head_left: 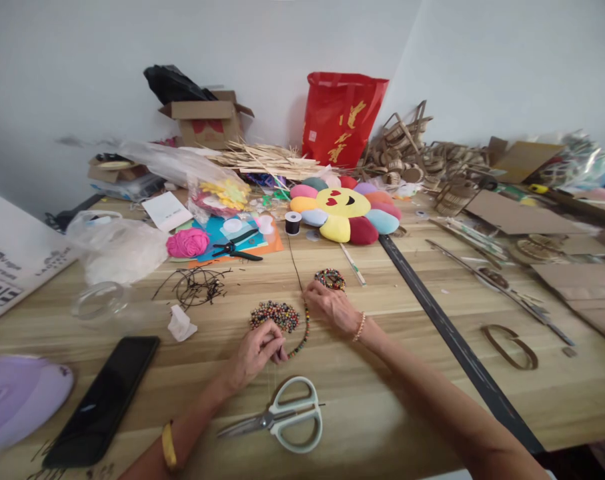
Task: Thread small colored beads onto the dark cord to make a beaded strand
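A short strand of threaded coloured beads (302, 333) lies on the wooden table (412, 400) between my hands. My left hand (255, 353) pinches its lower end, fingers closed. My right hand (329, 305) rests on the table with fingers curled, pinching the upper end of the strand where a dark thread (295, 260) runs up to a black thread spool (293, 223). A loose pile of beads (275, 314) lies just above my left hand. A coiled bead ring (330, 279) sits just beyond my right hand.
Mint-handled scissors (287, 419) lie near the front edge. A black phone (105, 398) is at the left, a long black ruler (452, 340) at the right. A flower-shaped plush cushion (345, 209), black wire tangle (197, 285), pink yarn ball (187, 243) and cardboard pieces (512, 215) crowd the back.
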A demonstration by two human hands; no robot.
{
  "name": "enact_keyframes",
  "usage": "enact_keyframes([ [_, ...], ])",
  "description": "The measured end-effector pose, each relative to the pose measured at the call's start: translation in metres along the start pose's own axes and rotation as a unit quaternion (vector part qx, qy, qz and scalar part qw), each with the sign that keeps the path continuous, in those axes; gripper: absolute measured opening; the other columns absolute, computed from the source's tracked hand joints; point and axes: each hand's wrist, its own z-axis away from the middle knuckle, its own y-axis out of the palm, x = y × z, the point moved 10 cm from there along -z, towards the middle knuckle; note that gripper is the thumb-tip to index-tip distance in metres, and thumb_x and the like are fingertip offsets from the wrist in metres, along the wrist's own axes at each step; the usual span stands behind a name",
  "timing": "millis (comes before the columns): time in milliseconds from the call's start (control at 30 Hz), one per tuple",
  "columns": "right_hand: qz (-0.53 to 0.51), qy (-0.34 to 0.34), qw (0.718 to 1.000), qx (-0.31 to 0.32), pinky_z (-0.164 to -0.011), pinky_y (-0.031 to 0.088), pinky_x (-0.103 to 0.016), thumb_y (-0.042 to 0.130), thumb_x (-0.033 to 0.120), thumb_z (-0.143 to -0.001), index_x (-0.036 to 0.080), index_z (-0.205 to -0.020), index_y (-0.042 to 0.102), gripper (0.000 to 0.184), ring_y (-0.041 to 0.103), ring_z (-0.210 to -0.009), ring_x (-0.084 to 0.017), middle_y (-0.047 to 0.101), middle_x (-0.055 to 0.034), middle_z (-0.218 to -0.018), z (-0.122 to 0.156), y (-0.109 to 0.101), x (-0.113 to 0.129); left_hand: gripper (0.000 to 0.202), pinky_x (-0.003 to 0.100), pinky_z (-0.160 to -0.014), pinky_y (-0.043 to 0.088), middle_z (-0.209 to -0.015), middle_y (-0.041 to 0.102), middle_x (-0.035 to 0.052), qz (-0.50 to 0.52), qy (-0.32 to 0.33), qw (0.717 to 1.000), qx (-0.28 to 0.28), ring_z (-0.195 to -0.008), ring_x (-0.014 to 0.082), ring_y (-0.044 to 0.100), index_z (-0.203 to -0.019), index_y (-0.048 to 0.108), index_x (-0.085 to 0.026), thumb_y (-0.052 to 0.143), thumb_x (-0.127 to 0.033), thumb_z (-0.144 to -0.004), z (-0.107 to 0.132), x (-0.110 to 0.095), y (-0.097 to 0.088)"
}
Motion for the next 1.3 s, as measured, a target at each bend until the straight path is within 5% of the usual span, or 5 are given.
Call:
enact_keyframes([
  [233,0.158,-0.117,0.966,0.169,-0.060,0.041,-0.022,0.042,0.009,-0.094,0.015,-0.099,0.059,0.019,0.059,-0.079,-0.015,0.059,-0.0098,-0.104,-0.018,0.020,0.014,0.033,0.025,-0.055,0.050,-0.062,0.066,0.0038,-0.002,0.012,1.000,-0.002,-0.057,0.0143,0.062,-0.075,0.046,-0.016,0.054,-0.047,-0.083,-0.001,0.005,-0.006],
  [467,0.197,-0.171,0.932,0.252,-0.063,0.044,-0.025,0.034,0.009,-0.096,0.012,-0.101,0.055,0.022,0.061,-0.084,-0.017,0.058,-0.0120,-0.105,-0.023,0.030,0.017,0.035,0.023,-0.052,0.049,-0.060,0.067,0.0027,0.023,0.011,1.000,0.004,-0.052,0.0124,0.061,-0.074,0.045,-0.017,0.057,-0.048,-0.081,-0.002,0.007,-0.007],
  [667,0.191,-0.159,0.939,0.239,-0.060,0.042,-0.026,0.035,0.008,-0.095,0.010,-0.100,0.053,0.019,0.060,-0.078,-0.016,0.058,-0.0123,-0.101,-0.014,0.021,0.022,0.036,0.022,-0.049,0.047,-0.056,0.064,0.0012,0.042,-0.002,0.999,0.008,-0.048,0.0112,0.058,-0.073,0.046,-0.016,0.060,-0.049,-0.079,0.001,0.002,-0.009],
  [900,0.094,-0.137,0.972,0.164,-0.058,0.036,-0.023,0.038,0.014,-0.096,0.014,-0.092,0.051,0.014,0.054,-0.069,-0.013,0.059,-0.0060,-0.087,0.004,-0.014,0.039,0.030,0.019,-0.046,0.041,-0.052,0.061,-0.0010,0.037,-0.002,0.999,0.011,-0.045,0.0085,0.052,-0.073,0.051,-0.015,0.063,-0.042,-0.077,0.007,-0.020,-0.011],
  [1300,-0.012,-0.131,0.981,0.140,-0.060,0.037,-0.021,0.039,0.015,-0.097,0.016,-0.091,0.055,0.017,0.056,-0.071,-0.012,0.058,-0.0048,-0.086,0.035,-0.034,0.102,0.021,0.020,-0.050,0.042,-0.053,0.057,-0.0033,0.057,-0.001,0.998,-0.032,-0.050,0.0094,0.053,-0.071,0.050,-0.016,0.064,-0.031,-0.074,0.013,-0.038,-0.003],
])
